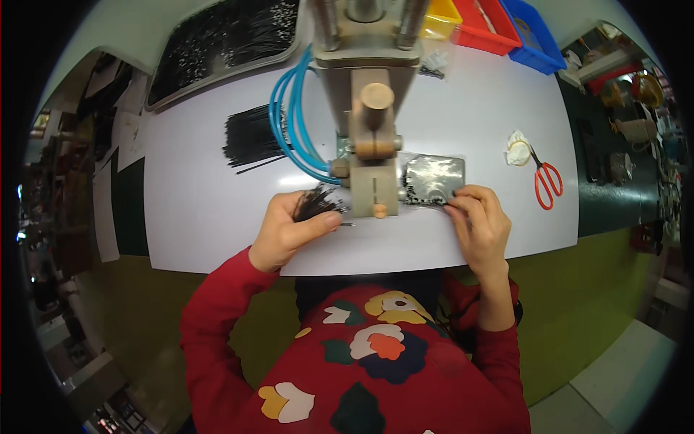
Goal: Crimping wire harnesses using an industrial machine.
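My left hand [288, 226] is closed around a bundle of short black wires [316, 202], just left of the press head [374, 189]. One wire end points out past the thumb toward the press. On the other side, my right hand [480, 221] is closed, thumb and fingertips together at the lower right corner of a clear plastic bag [436, 177]. Small black parts [419, 200] lie along the bag's lower edge. Whatever is between those fingertips is too small to name.
The metal press column [369, 50] rises mid-table, with blue air hoses [298, 123] looping at its left. Behind them lie a black wire pile [253, 136] and a metal tray [152, 101] of wires. Red-handled scissors [547, 186] rest at right; coloured bins [490, 36] stand behind.
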A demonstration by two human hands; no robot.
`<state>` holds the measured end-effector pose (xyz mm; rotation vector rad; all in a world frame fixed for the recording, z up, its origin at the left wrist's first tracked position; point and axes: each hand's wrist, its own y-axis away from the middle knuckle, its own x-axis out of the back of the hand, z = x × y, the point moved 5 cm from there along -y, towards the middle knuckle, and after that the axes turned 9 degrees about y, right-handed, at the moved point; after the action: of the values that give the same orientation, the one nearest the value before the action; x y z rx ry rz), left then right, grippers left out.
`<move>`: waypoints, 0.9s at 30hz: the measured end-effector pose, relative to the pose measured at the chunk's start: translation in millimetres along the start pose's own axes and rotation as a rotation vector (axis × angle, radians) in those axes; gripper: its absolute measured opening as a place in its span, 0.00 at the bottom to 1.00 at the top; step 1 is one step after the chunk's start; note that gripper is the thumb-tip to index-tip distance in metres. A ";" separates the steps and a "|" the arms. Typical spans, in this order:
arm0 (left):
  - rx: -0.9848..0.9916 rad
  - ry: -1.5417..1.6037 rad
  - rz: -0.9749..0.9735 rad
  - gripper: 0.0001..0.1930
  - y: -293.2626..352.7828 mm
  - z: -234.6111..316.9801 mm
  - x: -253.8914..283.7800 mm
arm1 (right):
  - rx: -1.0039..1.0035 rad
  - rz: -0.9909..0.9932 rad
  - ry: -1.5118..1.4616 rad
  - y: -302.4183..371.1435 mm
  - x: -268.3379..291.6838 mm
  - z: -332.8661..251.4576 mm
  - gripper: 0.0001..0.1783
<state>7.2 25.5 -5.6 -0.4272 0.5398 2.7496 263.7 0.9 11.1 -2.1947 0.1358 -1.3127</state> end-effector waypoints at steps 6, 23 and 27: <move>0.168 -0.100 -0.173 0.09 -14.9 4.9 -3.9 | -0.227 0.008 -0.298 5.9 -1.7 0.9 0.06; -0.030 -0.047 -0.120 0.09 -24.8 0.4 -2.3 | -0.337 -0.082 -0.978 -26.0 -50.8 -61.2 0.04; -0.058 -0.041 -0.123 0.09 -25.5 -0.7 -2.1 | -0.349 -0.100 -0.978 -25.9 -51.7 -61.5 0.04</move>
<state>18.1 47.3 -13.6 -0.4021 0.4103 2.6553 180.7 15.5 6.1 -2.9110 -0.1382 -0.1399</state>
